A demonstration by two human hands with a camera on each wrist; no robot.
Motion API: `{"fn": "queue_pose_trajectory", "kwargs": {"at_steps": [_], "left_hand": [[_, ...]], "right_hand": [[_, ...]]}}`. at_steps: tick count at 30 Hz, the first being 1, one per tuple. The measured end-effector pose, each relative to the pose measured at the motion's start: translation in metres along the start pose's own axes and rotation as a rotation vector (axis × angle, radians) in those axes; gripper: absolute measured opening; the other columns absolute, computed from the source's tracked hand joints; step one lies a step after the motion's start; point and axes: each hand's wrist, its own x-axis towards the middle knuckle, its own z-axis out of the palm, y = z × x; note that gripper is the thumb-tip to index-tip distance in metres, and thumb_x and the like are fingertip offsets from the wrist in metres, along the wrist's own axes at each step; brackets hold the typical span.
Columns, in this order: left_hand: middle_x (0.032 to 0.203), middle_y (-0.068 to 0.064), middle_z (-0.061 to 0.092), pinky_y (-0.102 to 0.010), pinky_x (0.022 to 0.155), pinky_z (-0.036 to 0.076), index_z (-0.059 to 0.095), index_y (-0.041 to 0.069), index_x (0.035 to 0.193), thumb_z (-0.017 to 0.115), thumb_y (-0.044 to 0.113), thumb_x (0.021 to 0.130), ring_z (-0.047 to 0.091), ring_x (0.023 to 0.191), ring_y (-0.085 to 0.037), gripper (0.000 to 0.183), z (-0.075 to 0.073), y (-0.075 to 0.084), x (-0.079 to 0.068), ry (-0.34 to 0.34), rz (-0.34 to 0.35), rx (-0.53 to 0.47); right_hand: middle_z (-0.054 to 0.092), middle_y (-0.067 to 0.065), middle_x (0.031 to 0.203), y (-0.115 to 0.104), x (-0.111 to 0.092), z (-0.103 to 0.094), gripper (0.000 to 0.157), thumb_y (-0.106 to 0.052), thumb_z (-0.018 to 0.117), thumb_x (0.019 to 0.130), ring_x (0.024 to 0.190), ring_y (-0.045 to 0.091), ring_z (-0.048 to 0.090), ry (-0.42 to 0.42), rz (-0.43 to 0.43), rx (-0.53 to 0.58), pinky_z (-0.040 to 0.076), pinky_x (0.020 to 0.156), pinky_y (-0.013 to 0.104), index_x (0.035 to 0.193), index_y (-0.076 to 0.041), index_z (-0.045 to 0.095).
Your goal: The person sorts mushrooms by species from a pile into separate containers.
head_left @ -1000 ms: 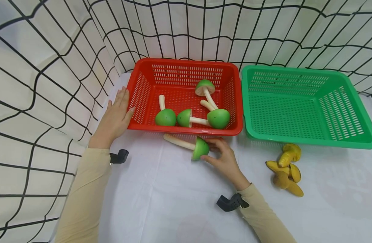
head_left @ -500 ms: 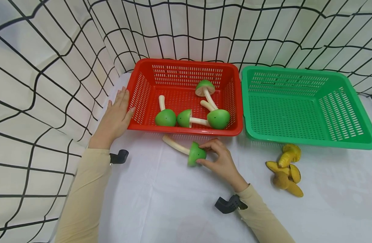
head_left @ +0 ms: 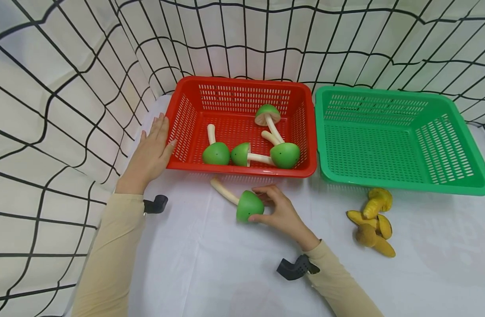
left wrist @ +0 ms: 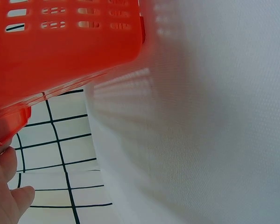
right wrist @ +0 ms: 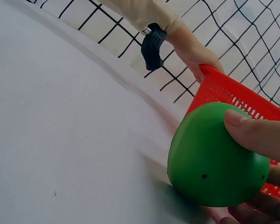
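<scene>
My right hand (head_left: 280, 212) grips a toy mushroom by its green cap (head_left: 250, 207), thumb on one side and fingers on the other, in front of the red basket. The mushroom's cream stem points up and left toward the basket; the right wrist view shows the dark-dotted cap (right wrist: 214, 156) large, its stem hidden. My left hand (head_left: 149, 152) rests with straight fingers against the left side of the red basket (head_left: 238, 170), thumb at the rim. Inside that basket lie several more green-capped mushrooms (head_left: 216, 153), some overlapping.
A green basket (head_left: 405, 187) stands against the red one on the right. In front of it, several yellow mushroom-like pieces (head_left: 376, 244) lie heaped on the white cloth (head_left: 211, 273). A black grid (head_left: 246, 48) over white cloth walls the back and left side.
The right hand has drawn the mushroom slightly left and toward me, away from the red basket, and its cap has turned to show more of its top. The left hand stays put.
</scene>
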Motion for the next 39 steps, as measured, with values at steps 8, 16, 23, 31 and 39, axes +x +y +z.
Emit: {"fn": "queue_pose_trajectory", "kwargs": {"at_steps": [8, 16, 23, 31, 39], "left_hand": [[0.157, -0.015, -0.001, -0.056, 0.111, 0.001, 0.001, 0.0, 0.15, 0.029, 0.032, 0.102, -0.003, 0.144, -0.028, 0.064, 0.0, 0.0, 0.0, 0.008, -0.001, 0.002], [0.157, -0.015, -0.001, -0.057, 0.111, 0.002, 0.001, 0.0, 0.15, 0.029, 0.032, 0.102, -0.003, 0.144, -0.028, 0.064, -0.001, 0.001, 0.0, 0.002, -0.002, 0.002], [0.157, -0.013, -0.003, -0.056, 0.111, 0.001, 0.001, 0.0, 0.15, 0.028, 0.033, 0.102, -0.003, 0.144, -0.027, 0.064, -0.001, 0.0, 0.0, 0.003, 0.0, 0.0], [0.157, -0.013, -0.003, -0.057, 0.111, 0.001, 0.002, -0.001, 0.15, 0.028, 0.032, 0.102, -0.003, 0.144, -0.028, 0.064, 0.0, 0.0, 0.0, 0.004, -0.002, -0.003], [0.157, -0.015, -0.002, -0.057, 0.111, 0.0, 0.001, -0.001, 0.15, 0.028, 0.032, 0.102, -0.003, 0.144, -0.028, 0.064, 0.0, 0.0, 0.0, 0.004, -0.002, -0.004]], "right_hand": [[0.059, 0.009, 0.115, -0.001, -0.003, 0.003, 0.06, -0.01, 0.085, 0.068, 0.1, 0.022, 0.06, -0.009, 0.028, -0.021, 0.051, 0.086, 0.026, 0.12, 0.0, 0.058], [0.062, 0.005, 0.112, 0.0, -0.005, 0.004, 0.058, -0.011, 0.087, 0.065, 0.1, 0.017, 0.06, 0.034, -0.034, -0.074, 0.051, 0.085, 0.026, 0.116, -0.003, 0.062], [0.063, 0.004, 0.109, -0.002, -0.008, 0.002, 0.055, -0.01, 0.086, 0.065, 0.099, 0.016, 0.06, 0.08, -0.126, -0.077, 0.052, 0.084, 0.028, 0.114, -0.003, 0.063], [0.062, 0.004, 0.11, -0.008, -0.008, -0.001, 0.055, -0.01, 0.086, 0.065, 0.1, 0.016, 0.059, 0.071, -0.152, -0.052, 0.052, 0.084, 0.028, 0.114, -0.003, 0.063], [0.061, 0.008, 0.113, -0.018, -0.01, -0.004, 0.059, -0.007, 0.087, 0.063, 0.102, 0.021, 0.059, 0.041, -0.162, -0.04, 0.051, 0.086, 0.029, 0.116, -0.002, 0.061]]}}
